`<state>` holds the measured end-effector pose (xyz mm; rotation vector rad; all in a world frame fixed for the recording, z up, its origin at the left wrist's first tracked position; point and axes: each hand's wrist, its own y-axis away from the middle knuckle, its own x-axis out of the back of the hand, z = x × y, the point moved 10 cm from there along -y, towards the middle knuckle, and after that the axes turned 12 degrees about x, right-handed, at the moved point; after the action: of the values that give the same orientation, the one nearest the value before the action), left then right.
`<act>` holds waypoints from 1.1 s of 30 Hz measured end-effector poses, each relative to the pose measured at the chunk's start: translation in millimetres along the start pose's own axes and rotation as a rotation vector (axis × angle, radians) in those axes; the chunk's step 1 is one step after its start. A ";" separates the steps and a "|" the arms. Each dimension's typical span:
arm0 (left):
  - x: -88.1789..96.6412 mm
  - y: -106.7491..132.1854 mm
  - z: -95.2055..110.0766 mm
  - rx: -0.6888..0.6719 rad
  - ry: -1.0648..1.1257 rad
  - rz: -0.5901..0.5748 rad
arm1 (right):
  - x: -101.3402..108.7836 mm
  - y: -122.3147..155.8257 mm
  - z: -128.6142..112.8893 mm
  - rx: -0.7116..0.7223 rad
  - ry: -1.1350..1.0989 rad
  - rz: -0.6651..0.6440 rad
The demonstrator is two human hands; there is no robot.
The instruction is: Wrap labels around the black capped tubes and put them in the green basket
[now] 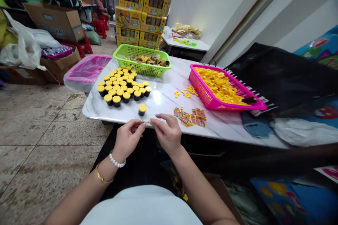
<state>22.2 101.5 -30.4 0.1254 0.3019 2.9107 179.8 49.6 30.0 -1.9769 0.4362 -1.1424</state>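
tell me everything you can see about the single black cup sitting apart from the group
The lone cup is small, round and black with a flat yellow top, plastic by its look. It stands upright on the white marble-look table, near the front edge, apart from the cluster of matching cups behind it. Nothing touches it; the left hand and right hand pinch a small item just in front of it.

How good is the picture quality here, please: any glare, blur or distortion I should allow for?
Head view: ceiling light glares off the marble table beside the yellow-capped pots; wide-angle bending stretches the edges, so the wall lines lean; the small item pinched between the left hand and right hand is too small to identify.
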 end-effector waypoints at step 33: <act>41.9 78.7 34.1 -0.530 -0.231 0.325 | -53.0 50.7 -38.8 -0.391 -0.426 -0.119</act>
<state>-30.9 42.0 22.2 0.4533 -0.5755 3.1264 123.4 33.1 -28.7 -2.5400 0.3357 -0.7061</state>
